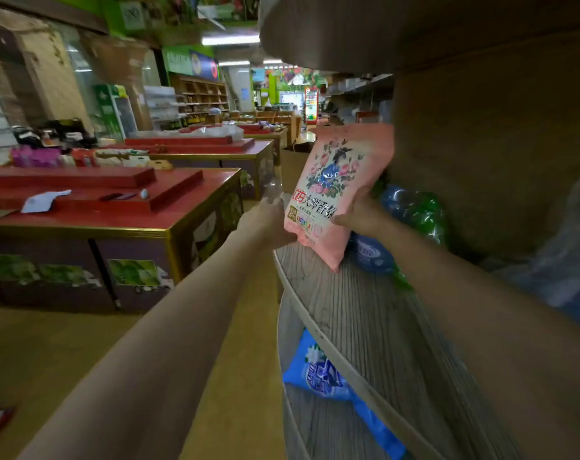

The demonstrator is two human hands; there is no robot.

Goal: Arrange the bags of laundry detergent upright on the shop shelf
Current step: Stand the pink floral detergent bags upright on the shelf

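Shop aisle w/ red display tables on the left; wooden shelf on the right. Pink detergent bag stands tilted, bottom corner on shelf board, blue and green bags just behind. Another blue bag lies one shelf down. Left hand grips pink bag's lower left edge; right hand grips its lower right, thumb on front.

One pink bag, three blue bags, two hands.

Both your arms reach forward, toward frame centre.
Your left hand and right hand grip the pink bag at its lower edges.
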